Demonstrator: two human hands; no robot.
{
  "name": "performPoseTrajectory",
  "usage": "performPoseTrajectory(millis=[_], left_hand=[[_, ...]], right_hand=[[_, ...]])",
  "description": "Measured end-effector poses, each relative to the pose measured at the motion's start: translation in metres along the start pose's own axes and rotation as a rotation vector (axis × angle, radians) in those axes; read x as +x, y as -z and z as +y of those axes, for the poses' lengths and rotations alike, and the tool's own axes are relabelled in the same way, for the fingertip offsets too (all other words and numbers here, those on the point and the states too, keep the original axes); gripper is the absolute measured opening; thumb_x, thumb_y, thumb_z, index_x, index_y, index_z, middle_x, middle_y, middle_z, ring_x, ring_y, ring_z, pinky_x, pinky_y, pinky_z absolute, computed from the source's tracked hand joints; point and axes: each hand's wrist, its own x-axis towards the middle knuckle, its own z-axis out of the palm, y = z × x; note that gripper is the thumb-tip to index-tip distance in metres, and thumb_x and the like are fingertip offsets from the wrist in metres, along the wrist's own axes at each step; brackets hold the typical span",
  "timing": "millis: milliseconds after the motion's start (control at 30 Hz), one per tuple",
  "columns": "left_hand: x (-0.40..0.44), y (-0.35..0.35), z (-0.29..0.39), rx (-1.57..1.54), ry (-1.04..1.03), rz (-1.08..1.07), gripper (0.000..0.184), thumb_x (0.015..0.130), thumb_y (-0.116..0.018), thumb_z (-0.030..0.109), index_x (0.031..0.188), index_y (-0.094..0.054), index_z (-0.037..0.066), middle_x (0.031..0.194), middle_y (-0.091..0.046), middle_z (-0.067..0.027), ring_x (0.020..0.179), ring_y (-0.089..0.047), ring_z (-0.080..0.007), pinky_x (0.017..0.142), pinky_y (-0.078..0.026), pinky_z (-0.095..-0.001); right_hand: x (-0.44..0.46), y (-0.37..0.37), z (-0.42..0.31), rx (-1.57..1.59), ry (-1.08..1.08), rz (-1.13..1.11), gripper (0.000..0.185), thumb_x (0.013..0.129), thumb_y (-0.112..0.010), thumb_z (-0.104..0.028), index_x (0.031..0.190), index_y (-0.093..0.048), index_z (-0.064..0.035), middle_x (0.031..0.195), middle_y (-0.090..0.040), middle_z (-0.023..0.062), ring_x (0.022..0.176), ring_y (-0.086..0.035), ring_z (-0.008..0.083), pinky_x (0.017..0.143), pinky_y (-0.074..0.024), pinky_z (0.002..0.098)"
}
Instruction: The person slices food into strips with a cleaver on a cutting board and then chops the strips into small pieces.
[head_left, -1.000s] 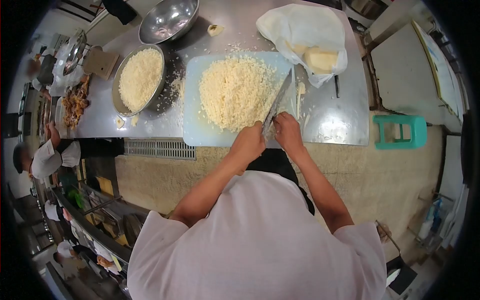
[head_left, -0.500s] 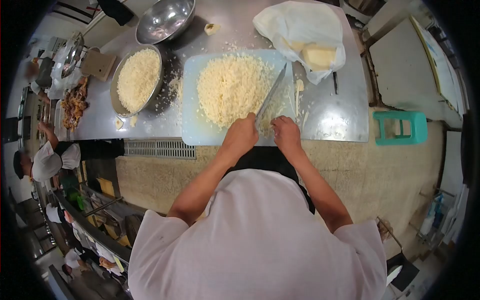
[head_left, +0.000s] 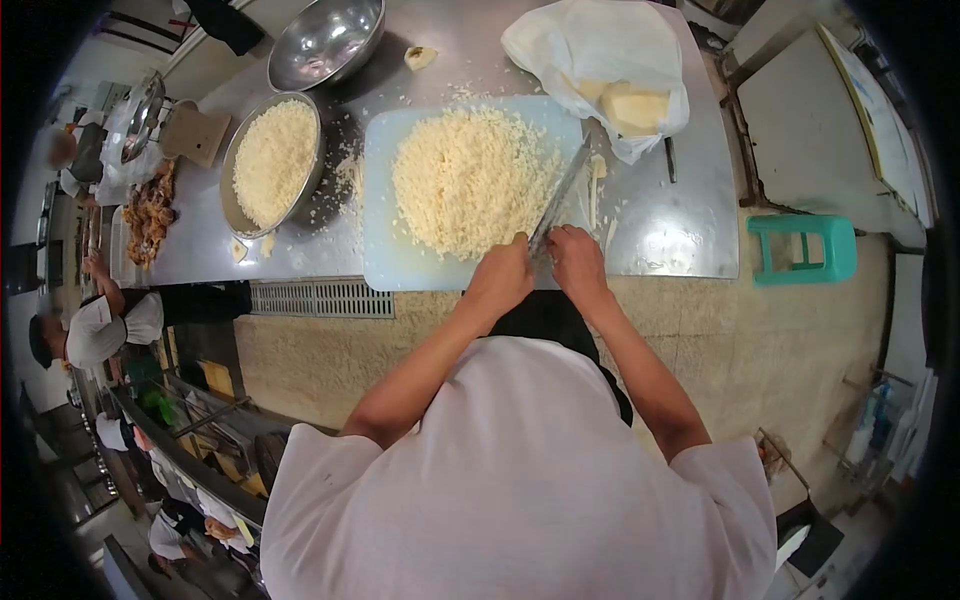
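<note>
My left hand [head_left: 500, 277] is wrapped round the handle of a large knife [head_left: 566, 188], whose blade slants up and to the right across the cutting board [head_left: 385, 262]. Close beside the blade, my right hand [head_left: 578, 262] has its fingers bent together at the board's lower right corner; whatever they hold is hidden. A big heap of finely chopped pale food [head_left: 470, 180] covers the middle of the board. Right of the board, thin pale strips [head_left: 595, 190] lie on the metal table [head_left: 680, 235].
A metal bowl [head_left: 273, 162] of chopped pale food stands left of the board, with another bowl [head_left: 325, 45] behind it. A white bag [head_left: 560, 45] holds pale blocks [head_left: 635, 108]. A green stool [head_left: 840, 250] is at right; a co-worker [head_left: 100, 332] is at left.
The knife and my left hand shifted left by half a second ago, then back right, close to my right hand. My right hand moved only slightly.
</note>
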Motion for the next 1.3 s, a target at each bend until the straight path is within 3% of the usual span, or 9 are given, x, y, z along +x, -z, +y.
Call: performPoseTrajectory(millis=[233,333,500,600,700,800,1300], left_hand=[[-0.001,-0.003,0.001,-0.023,0.069,-0.045,0.012,0.078,-0.053,0.000,0.089,-0.052,-0.007,0.074,-0.060,-0.0318,0.077,-0.061,-0.0482,0.070,-0.047,-0.0543],[0.006,0.006,0.005,-0.040,0.001,0.006,0.013,0.078,-0.054,0.000,0.089,-0.053,-0.007,0.073,-0.059,-0.0323,0.075,-0.060,-0.0490,0.068,-0.047,-0.0545],[-0.002,0.013,-0.002,0.103,0.080,-0.028,0.015,0.081,-0.054,0.004,0.091,-0.052,-0.007,0.075,-0.059,-0.0319,0.077,-0.060,-0.0475,0.070,-0.046,-0.0530],[0.009,0.020,-0.008,0.055,0.045,-0.034,0.013,0.081,-0.053,0.002,0.091,-0.052,-0.007,0.076,-0.059,-0.0320,0.077,-0.060,-0.0476,0.070,-0.046,-0.0531],[-0.002,0.035,0.003,0.095,0.056,-0.038,0.012,0.080,-0.053,0.001,0.089,-0.051,-0.007,0.076,-0.059,-0.0321,0.078,-0.060,-0.0476,0.069,-0.046,-0.0527],[0.000,0.017,-0.006,0.072,0.084,-0.038,0.012,0.080,-0.052,0.001,0.089,-0.052,-0.007,0.075,-0.059,-0.0323,0.077,-0.060,-0.0480,0.068,-0.046,-0.0524],[-0.006,0.010,0.005,0.002,0.021,-0.012,0.010,0.078,-0.054,-0.001,0.086,-0.053,-0.006,0.072,-0.059,-0.0323,0.074,-0.061,-0.0478,0.069,-0.047,-0.0544]], right_hand=[[-0.004,-0.002,0.006,-0.006,-0.024,-0.028,0.013,0.071,-0.059,0.006,0.082,-0.060,-0.0007,0.080,-0.059,0.0174,0.083,-0.058,0.0384,0.072,-0.0477,0.0468],[-0.009,0.005,0.005,0.033,0.020,-0.030,0.016,0.071,-0.060,0.006,0.086,-0.062,-0.0012,0.083,-0.059,0.0160,0.084,-0.058,0.0372,0.073,-0.0485,0.0463],[-0.032,0.014,0.000,-0.090,-0.151,-0.073,0.028,0.069,-0.060,0.007,0.094,-0.066,-0.0035,0.089,-0.060,0.0131,0.089,-0.058,0.0351,0.076,-0.0494,0.0451],[-0.032,0.007,0.006,-0.048,-0.120,-0.056,0.030,0.068,-0.059,0.009,0.095,-0.066,-0.0033,0.088,-0.060,0.0134,0.090,-0.057,0.0352,0.077,-0.0492,0.0450],[-0.021,0.002,0.005,-0.029,-0.036,0.029,0.021,0.073,-0.057,0.006,0.090,-0.065,-0.0041,0.081,-0.058,0.0140,0.083,-0.057,0.0357,0.072,-0.0472,0.0452],[-0.011,0.002,0.001,-0.061,-0.037,-0.030,0.029,0.067,-0.057,0.010,0.091,-0.065,-0.0032,0.087,-0.060,0.0142,0.089,-0.058,0.0351,0.075,-0.0494,0.0448],[-0.004,0.000,0.002,-0.065,-0.061,-0.084,0.018,0.069,-0.056,0.008,0.083,-0.059,-0.0021,0.084,-0.058,0.0154,0.087,-0.057,0.0364,0.073,-0.0479,0.0466]])
